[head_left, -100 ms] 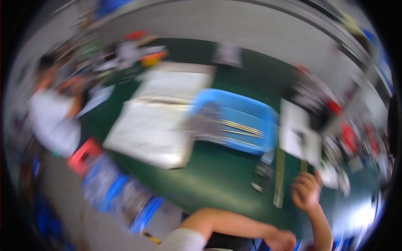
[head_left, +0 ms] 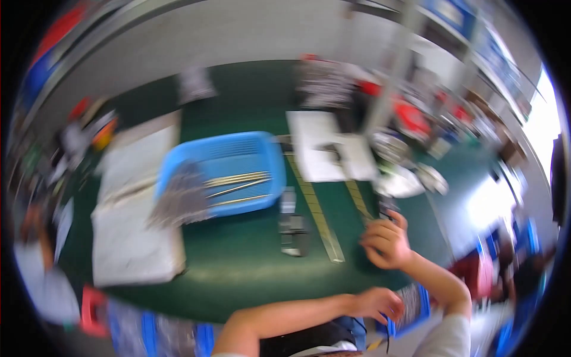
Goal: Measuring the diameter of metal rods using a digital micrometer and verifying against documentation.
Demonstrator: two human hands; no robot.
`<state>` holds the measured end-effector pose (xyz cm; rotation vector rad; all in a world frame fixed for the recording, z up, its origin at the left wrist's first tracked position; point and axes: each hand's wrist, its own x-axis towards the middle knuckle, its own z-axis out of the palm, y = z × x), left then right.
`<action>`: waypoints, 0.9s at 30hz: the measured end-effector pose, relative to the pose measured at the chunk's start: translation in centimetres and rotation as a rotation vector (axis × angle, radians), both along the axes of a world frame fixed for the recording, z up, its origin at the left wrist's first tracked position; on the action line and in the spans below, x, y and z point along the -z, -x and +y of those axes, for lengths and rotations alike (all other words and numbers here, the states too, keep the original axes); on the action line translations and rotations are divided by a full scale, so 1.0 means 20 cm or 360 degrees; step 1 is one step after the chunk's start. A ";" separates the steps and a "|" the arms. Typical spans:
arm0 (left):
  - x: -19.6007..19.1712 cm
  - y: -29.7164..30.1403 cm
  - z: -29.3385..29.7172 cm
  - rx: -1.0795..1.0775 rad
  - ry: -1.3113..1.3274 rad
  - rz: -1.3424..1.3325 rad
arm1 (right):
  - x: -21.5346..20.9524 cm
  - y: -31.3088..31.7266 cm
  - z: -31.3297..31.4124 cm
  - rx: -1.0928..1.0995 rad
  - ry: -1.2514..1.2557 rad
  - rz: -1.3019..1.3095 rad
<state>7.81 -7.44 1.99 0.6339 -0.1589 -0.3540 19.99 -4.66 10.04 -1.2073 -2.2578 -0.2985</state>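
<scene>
My right hand [head_left: 386,241] is over the green table with its fingers curled together. It is at the near end of a yellowish marked strip [head_left: 357,196], beside a small dark object [head_left: 386,205]; what is between the fingers, if anything, is hidden. My left hand [head_left: 377,304] is low by the table's front edge, its bent fingers smeared by motion. A second, longer marked strip [head_left: 316,214] lies to the left of my right hand. Left of that, several small grey and black pieces [head_left: 293,226] lie in a row.
A blue basket [head_left: 276,172] holds thin gold-coloured rods [head_left: 238,178], with a grey-brown bundle [head_left: 181,196] over its left side. White sheets [head_left: 137,238] lie farther left, and white papers [head_left: 312,149] toward the back. Cluttered items [head_left: 410,122] stand at right. A blue bin [head_left: 416,309] is below the edge.
The view has swung to the right, so the table's things appear farther left. Both hands appear higher in the picture, and the right hand remains by the strip's near end.
</scene>
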 end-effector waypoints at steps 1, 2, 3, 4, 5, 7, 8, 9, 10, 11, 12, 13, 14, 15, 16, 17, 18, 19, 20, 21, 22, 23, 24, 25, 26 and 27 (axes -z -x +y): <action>-0.03 -0.02 -0.03 0.0096 0.0027 -0.0050 | 0.02 -0.08 -0.12 0.0161 -0.0015 0.0086; -0.05 -0.02 -0.08 0.0128 0.0057 -0.0087 | 0.03 -0.15 -0.25 0.0256 -0.0043 0.0179; -0.05 0.00 -0.10 0.0258 0.0037 -0.0075 | 0.06 -0.19 -0.35 0.0384 -0.0073 0.0188; -0.05 0.02 -0.14 0.0212 0.0035 -0.0066 | 0.08 -0.21 -0.45 0.0535 -0.0118 0.0217; -0.03 0.05 -0.18 0.0128 0.0024 -0.0063 | 0.13 -0.22 -0.52 0.0647 -0.0167 0.0241; -0.01 0.11 -0.19 0.0102 0.0021 -0.0064 | 0.21 -0.25 -0.59 0.0849 -0.0194 0.0329; -0.01 0.13 -0.20 0.0015 0.0039 -0.0078 | 0.22 -0.27 -0.59 0.0991 -0.0197 0.0405; 0.00 0.15 -0.20 -0.0024 0.0084 -0.0080 | 0.23 -0.28 -0.57 0.1058 -0.0216 0.0457; -0.01 0.18 -0.19 -0.0092 0.0140 -0.0084 | 0.23 -0.31 -0.54 0.1116 -0.0144 0.0403; -0.02 0.21 -0.18 -0.0170 0.0121 -0.0085 | 0.25 -0.34 -0.50 0.1152 -0.0106 0.0413; -0.03 0.25 -0.15 -0.0237 0.0105 -0.0092 | 0.27 -0.37 -0.45 0.1198 -0.0068 0.0416; -0.03 0.29 -0.11 -0.0237 0.0109 -0.0097 | 0.27 -0.41 -0.40 0.1199 -0.0067 0.0409; -0.03 0.34 -0.07 -0.0337 0.0105 -0.0076 | 0.28 -0.45 -0.35 0.1322 -0.0082 0.0436; -0.04 0.39 -0.02 -0.0439 0.0092 -0.0061 | 0.28 -0.48 -0.28 0.1441 -0.0108 0.0462; -0.04 0.43 0.03 -0.0446 0.0089 -0.0065 | 0.30 -0.53 -0.23 0.1525 -0.0145 0.0419; -0.05 0.48 0.10 -0.0566 0.0128 -0.0143 | 0.35 -0.55 -0.16 0.1691 -0.0142 0.0312; -0.06 0.52 0.14 -0.0687 0.0174 -0.0219 | 0.36 -0.55 -0.11 0.1856 -0.0131 0.0198; -0.07 0.54 0.18 -0.0834 0.0067 -0.0254 | 0.36 -0.55 -0.10 0.1853 -0.0147 0.0179; -0.08 0.56 0.22 -0.0889 0.0072 -0.0249 | 0.30 -0.48 -0.08 0.1828 -0.0104 0.0213; -0.07 0.56 0.24 -0.0929 0.0070 -0.0279 | 0.29 -0.45 -0.09 0.1791 -0.0158 0.0135; -0.05 0.55 0.25 -0.0974 0.0069 -0.0310 | 0.31 -0.43 -0.10 0.1746 -0.0212 0.0056; -0.02 0.53 0.26 -0.0942 0.0025 -0.0271 | 0.33 -0.45 -0.13 0.1745 -0.0296 0.0081; -0.03 0.51 0.24 -0.0989 0.0037 -0.0292 | 0.35 -0.48 -0.16 0.1742 -0.0383 0.0104; -0.06 0.48 0.24 -0.0894 -0.0038 -0.0231 | 0.32 -0.51 -0.19 0.1713 -0.0470 0.0126; -0.08 0.49 0.25 -0.0830 -0.0115 -0.0148 | 0.26 -0.48 -0.18 0.1656 -0.0543 0.0172; -0.09 0.51 0.26 -0.0911 -0.0108 -0.0137 | 0.19 -0.40 -0.16 0.1521 -0.0470 0.0635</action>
